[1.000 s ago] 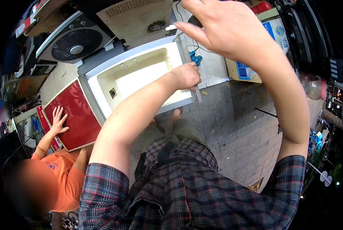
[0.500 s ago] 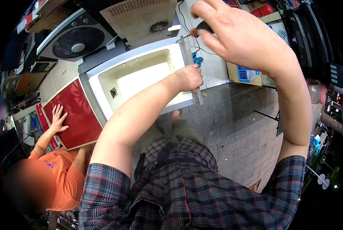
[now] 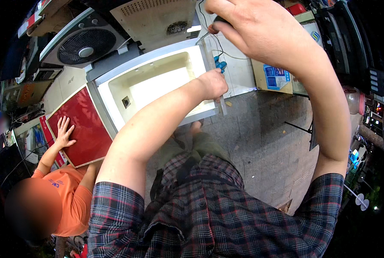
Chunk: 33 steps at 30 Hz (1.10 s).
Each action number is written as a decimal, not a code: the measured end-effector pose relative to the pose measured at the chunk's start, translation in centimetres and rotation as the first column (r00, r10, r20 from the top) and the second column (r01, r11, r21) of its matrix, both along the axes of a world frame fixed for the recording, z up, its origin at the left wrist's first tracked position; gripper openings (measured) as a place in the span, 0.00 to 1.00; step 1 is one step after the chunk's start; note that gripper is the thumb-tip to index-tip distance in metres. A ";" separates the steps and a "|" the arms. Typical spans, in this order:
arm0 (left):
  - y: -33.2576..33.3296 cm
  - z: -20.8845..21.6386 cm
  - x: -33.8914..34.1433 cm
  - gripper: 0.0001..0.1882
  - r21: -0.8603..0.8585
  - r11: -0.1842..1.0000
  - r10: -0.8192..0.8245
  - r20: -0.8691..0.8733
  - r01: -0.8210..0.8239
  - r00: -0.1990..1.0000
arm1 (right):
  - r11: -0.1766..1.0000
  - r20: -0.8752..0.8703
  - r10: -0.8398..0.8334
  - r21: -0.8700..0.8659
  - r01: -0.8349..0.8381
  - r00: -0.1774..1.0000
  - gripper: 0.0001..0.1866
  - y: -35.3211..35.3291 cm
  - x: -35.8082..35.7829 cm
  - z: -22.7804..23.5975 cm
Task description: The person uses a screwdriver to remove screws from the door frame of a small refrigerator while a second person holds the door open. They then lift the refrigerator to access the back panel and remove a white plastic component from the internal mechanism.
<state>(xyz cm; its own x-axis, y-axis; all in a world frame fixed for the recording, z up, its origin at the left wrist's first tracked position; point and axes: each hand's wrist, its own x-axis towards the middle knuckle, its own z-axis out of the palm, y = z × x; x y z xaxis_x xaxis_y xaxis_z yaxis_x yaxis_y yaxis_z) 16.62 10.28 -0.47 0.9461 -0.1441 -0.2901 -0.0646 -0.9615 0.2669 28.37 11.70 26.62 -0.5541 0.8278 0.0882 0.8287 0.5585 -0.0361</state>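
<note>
My right hand (image 3: 239,26) is closed around the dark handle of a screwdriver (image 3: 203,38). The metal shaft slants down to the far right corner of a grey-framed box (image 3: 153,56) with a hollow cream-white lining. Nearer to me, my left hand (image 3: 214,84) has its fingers curled over the box's right edge, where a narrow grey strip (image 3: 223,107) runs. Its fingertips are mostly hidden. Just beyond that hand lies a blue object (image 3: 220,63) that I cannot make out fully.
At the left, a person in an orange shirt (image 3: 71,198) rests a hand (image 3: 64,134) on a red panel (image 3: 88,129) beside the box. A fan (image 3: 86,52) and a perforated metal housing (image 3: 157,26) stand behind. A blue-and-white package (image 3: 277,76) lies at the right.
My right hand and the screwdriver have shifted slightly left and away from me. My left hand stays on the box's edge.
</note>
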 end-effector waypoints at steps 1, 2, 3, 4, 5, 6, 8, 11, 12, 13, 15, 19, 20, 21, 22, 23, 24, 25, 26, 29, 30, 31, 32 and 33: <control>0.0 -0.2 -0.1 0.18 -0.002 1.000 0.003 -0.005 -0.003 1.000 | 0.982 0.138 -0.137 -0.113 0.153 0.981 0.17 0.3 -1.0 0.5; 0.2 -0.2 -0.2 0.18 -0.003 1.000 0.008 -0.007 -0.008 1.000 | 0.929 0.291 -0.250 -0.199 0.313 0.924 0.17 0.9 -3.0 1.7; 0.2 -0.2 -0.3 0.17 0.003 1.000 0.011 -0.003 -0.011 1.000 | 0.935 0.281 -0.251 -0.178 0.307 0.926 0.17 1.0 -3.2 1.6; 0.1 -0.1 -0.3 0.17 0.009 1.000 0.010 0.003 -0.010 1.000 | 0.939 0.274 -0.256 -0.155 0.306 0.927 0.17 1.0 -3.3 1.7; 0.0 0.0 -0.3 0.17 0.016 1.000 0.008 0.010 -0.008 1.000 | 0.989 0.109 -0.140 -0.021 0.143 0.984 0.18 0.4 -2.0 0.6; 0.0 0.0 -0.3 0.16 0.015 1.000 0.005 0.017 -0.005 1.000 | 0.990 0.102 -0.137 -0.007 0.138 0.985 0.18 0.3 -1.7 0.4; 0.1 -0.1 -0.3 0.16 0.014 1.000 0.000 0.031 -0.001 1.000 | 0.954 0.239 -0.250 -0.107 0.282 0.938 0.16 0.9 -2.9 1.2; -0.1 -0.1 -0.4 0.15 0.054 0.999 -0.002 0.055 -0.001 0.998 | 0.980 0.120 -0.199 -0.005 0.201 0.973 0.16 0.2 -1.8 0.2; -0.1 0.0 -0.4 0.14 0.052 0.999 -0.007 0.054 0.004 0.999 | 0.989 -0.005 -0.098 0.115 0.098 0.995 0.16 -0.2 -1.0 -0.3; -0.1 -0.1 -0.3 0.14 0.050 0.999 -0.012 0.053 0.010 0.999 | 0.988 0.092 -0.154 0.042 0.150 0.984 0.16 0.0 -1.1 -0.3; -0.1 -0.1 -0.1 0.13 0.044 0.999 -0.014 0.052 0.012 0.999 | 0.979 0.185 -0.197 -0.020 0.204 0.963 0.16 0.3 -1.5 0.0; 0.0 -0.5 -0.3 0.13 0.039 0.999 0.002 0.057 -0.004 0.998 | 0.992 -0.048 -0.089 0.085 0.093 0.995 0.17 -0.5 -1.6 -0.2; 0.0 -0.4 -0.2 0.13 0.038 0.999 -0.004 0.066 0.002 0.998 | 0.992 -0.036 -0.123 0.010 0.123 0.992 0.17 -0.1 -1.1 -0.6; 0.0 -0.2 0.0 0.13 0.036 0.999 -0.009 0.067 0.007 0.998 | 0.986 -0.021 -0.156 -0.065 0.154 0.988 0.17 0.1 -0.9 -0.8; 0.0 -0.2 -0.2 0.13 0.033 0.999 -0.006 0.062 0.004 0.998 | 0.979 0.034 -0.196 -0.048 0.197 0.980 0.16 0.0 -1.2 -0.6; 0.0 -0.2 -0.4 0.14 0.031 1.000 -0.003 0.057 0.001 0.998 | 0.971 0.088 -0.236 -0.029 0.239 0.968 0.16 -0.3 -1.7 -0.1; 0.1 -0.1 -0.5 0.14 0.029 1.000 -0.002 0.056 0.000 0.998 | 0.975 0.078 -0.219 -0.016 0.221 0.973 0.16 -0.2 -1.8 -0.1; 0.1 -0.1 -0.4 0.14 0.028 1.000 -0.005 0.059 0.003 0.998 | 0.978 0.073 -0.207 -0.001 0.208 0.976 0.16 -0.4 -1.8 0.1; 0.1 0.0 -0.3 0.14 0.028 1.000 -0.009 0.063 0.007 0.998 | 0.991 0.005 -0.136 0.011 0.136 0.991 0.15 -0.3 -1.4 -0.1; 0.1 -0.5 -0.5 0.15 0.022 1.000 0.008 0.078 -0.010 0.997 | 0.949 0.137 -0.267 -0.137 0.286 0.954 0.14 0.1 -2.7 0.9; 0.2 -0.8 -0.6 0.15 0.018 1.000 0.011 0.068 -0.013 0.998 | 0.948 0.133 -0.266 -0.145 0.284 0.955 0.14 0.1 -2.8 1.0; 0.1 -0.7 -0.4 0.16 0.014 1.000 0.009 0.063 -0.010 0.998 | 0.945 0.133 -0.269 -0.153 0.288 0.954 0.14 0.0 -2.9 1.1; 0.1 -0.6 -0.3 0.16 0.010 1.000 0.007 0.057 -0.007 0.998 | 0.980 0.023 -0.177 -0.093 0.178 0.984 0.14 -0.3 -2.3 0.8; 0.1 -0.6 -0.3 0.16 0.018 1.000 0.008 0.058 -0.009 0.998 | 0.997 -0.081 -0.073 -0.021 0.072 0.994 0.14 -0.5 -1.9 0.3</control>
<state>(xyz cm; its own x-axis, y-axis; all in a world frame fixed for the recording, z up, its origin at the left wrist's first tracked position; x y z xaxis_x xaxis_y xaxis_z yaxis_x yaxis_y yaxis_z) 16.34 10.35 -1.05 0.9625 -0.1315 -0.2373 -0.0715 -0.9667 0.2455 26.48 11.16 26.97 -0.4844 0.8673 0.1152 0.8608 0.4959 -0.1145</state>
